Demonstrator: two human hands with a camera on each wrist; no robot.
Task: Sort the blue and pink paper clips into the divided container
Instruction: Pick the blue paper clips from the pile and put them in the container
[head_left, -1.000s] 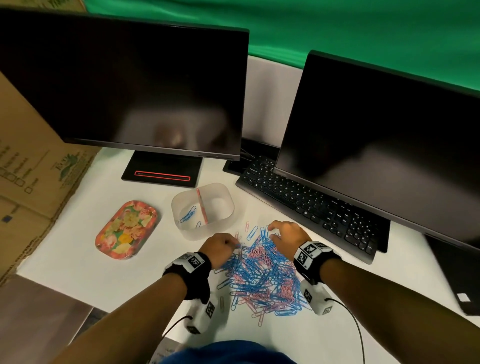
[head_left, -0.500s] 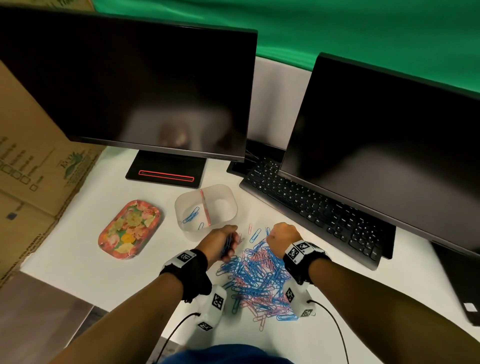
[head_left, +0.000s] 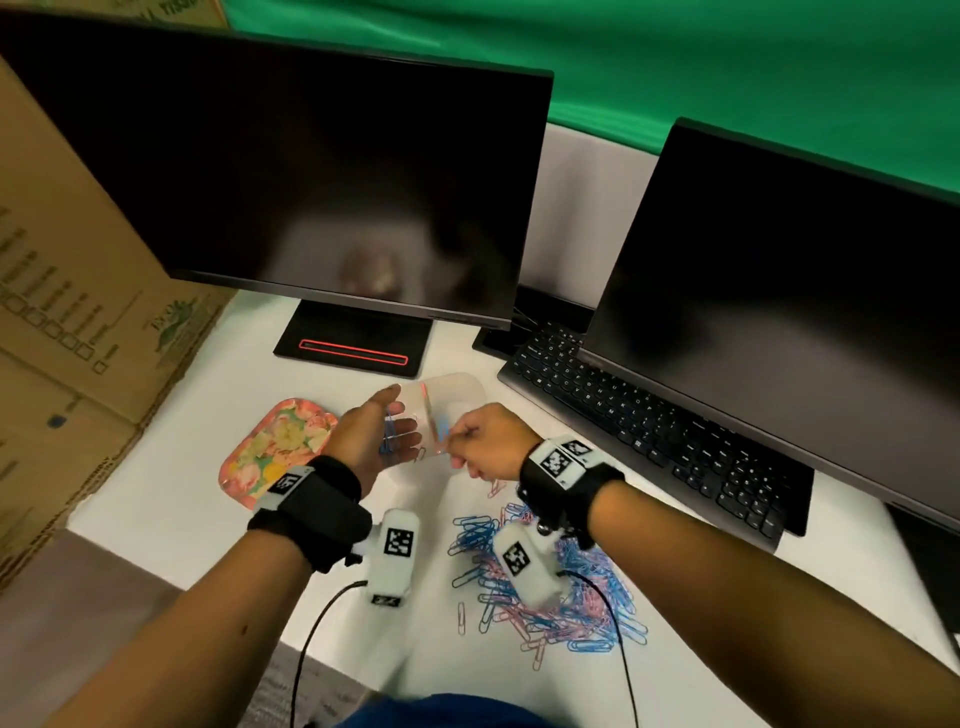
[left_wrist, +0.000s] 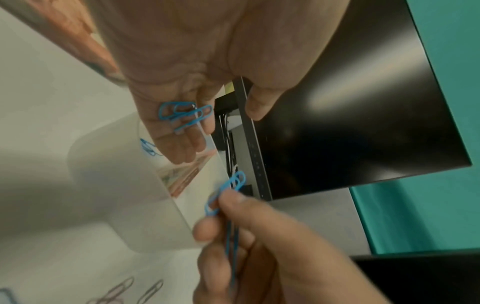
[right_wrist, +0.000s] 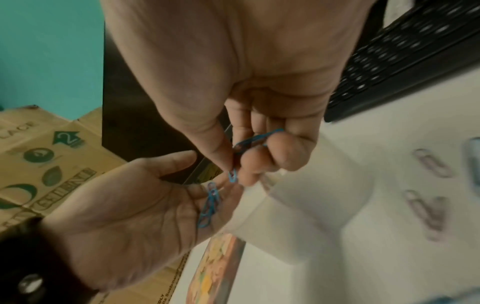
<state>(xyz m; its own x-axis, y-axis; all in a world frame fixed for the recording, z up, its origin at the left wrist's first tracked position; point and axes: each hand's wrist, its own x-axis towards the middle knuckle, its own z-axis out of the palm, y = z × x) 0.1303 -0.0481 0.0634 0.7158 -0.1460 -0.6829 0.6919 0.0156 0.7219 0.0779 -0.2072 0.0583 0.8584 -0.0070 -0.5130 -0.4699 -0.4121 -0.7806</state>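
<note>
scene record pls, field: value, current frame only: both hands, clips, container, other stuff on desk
left hand: palm up, flat, over the divided container, blue clips resting on its fingers
right hand: fingers pinch blue paper clips beside the left palm
container: translucent, pink divider; a few blue clips in left compartment
clip pile: mixed blue and pink, on white desk near the person
tray: floral, left of container
keyboard: black, right of container
monitors: two, dark
cardboard box: far left
</note>
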